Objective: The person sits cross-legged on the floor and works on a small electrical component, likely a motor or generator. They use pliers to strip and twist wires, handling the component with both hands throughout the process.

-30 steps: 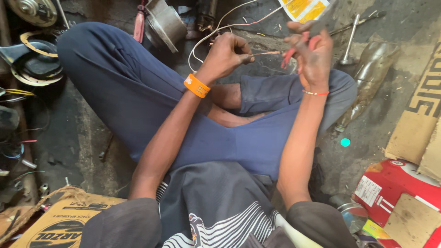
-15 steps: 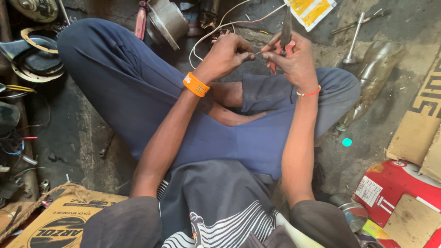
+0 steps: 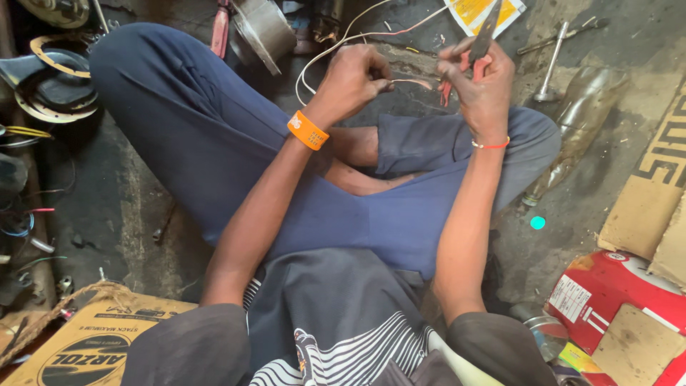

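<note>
Wire-stripping seems in hand: the left hand pinches a thin pale insulated wire at the far middle, above the crossed legs, while the right hand clasps red-handled pliers beside its end. Biting the insulation squarely looks the next need.

The right hand with pliers has seemingly closed toward the wire.

A metal pot and hammer crowded the floor beyond the hands; bare floor lay leftward.
</note>
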{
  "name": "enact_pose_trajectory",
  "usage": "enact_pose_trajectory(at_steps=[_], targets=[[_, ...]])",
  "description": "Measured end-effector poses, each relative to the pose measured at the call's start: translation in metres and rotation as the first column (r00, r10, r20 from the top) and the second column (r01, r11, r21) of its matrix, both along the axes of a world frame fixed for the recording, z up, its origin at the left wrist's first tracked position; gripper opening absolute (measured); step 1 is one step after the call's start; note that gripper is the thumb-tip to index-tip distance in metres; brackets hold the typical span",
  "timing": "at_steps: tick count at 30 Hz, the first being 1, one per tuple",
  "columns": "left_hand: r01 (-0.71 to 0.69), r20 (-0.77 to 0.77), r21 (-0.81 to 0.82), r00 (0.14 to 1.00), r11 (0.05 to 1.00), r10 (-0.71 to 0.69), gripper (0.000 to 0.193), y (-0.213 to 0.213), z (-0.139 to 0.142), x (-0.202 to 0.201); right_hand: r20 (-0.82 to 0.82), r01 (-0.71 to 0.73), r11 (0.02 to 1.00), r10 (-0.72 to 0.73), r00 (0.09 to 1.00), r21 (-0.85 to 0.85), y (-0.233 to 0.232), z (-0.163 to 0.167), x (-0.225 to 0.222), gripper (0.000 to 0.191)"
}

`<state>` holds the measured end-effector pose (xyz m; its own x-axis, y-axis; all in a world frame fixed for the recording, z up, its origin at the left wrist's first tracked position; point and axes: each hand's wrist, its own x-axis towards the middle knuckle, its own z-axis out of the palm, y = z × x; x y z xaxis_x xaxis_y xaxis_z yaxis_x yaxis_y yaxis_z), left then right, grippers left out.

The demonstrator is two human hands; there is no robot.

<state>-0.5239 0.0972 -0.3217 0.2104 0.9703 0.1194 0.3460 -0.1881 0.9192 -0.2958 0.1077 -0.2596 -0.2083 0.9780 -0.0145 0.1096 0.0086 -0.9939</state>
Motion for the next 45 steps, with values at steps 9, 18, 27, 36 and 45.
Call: enact_pose_trajectory(at_steps=[9, 18, 27, 36, 45], targets=[[0.049, -0.023, -0.008, 0.999, 0.999, -0.049, 0.014, -0.001, -0.006, 0.001, 0.069, -0.272, 0.939, 0.292, 0.954, -0.208, -0.001, 0.001, -0.001, 0.035], [0.213, 0.186, -0.228, 0.967, 0.950, -0.172, 0.017, 0.003, -0.001, 0.001, -0.315, -0.044, 0.957, -0.050, 0.948, -0.287, 0.001, -0.006, -0.005, 0.027], [0.416, 0.528, -0.374, 0.830, 0.829, -0.179, 0.023, 0.005, 0.006, 0.000, -0.506, -0.259, 0.932, 0.099, 0.857, -0.255, 0.002, -0.020, -0.011, 0.018], [0.421, 0.512, -0.330, 0.832, 0.845, -0.214, 0.023, 0.004, 0.013, -0.001, -0.516, -0.112, 0.962, -0.034, 0.856, -0.250, 0.001, -0.033, -0.011, 0.033], [0.262, 0.348, -0.125, 0.915, 0.957, -0.205, 0.016, 0.004, 0.021, 0.002, -0.584, -0.183, 0.948, -0.003, 0.812, -0.260, -0.001, -0.043, -0.005, 0.035]])
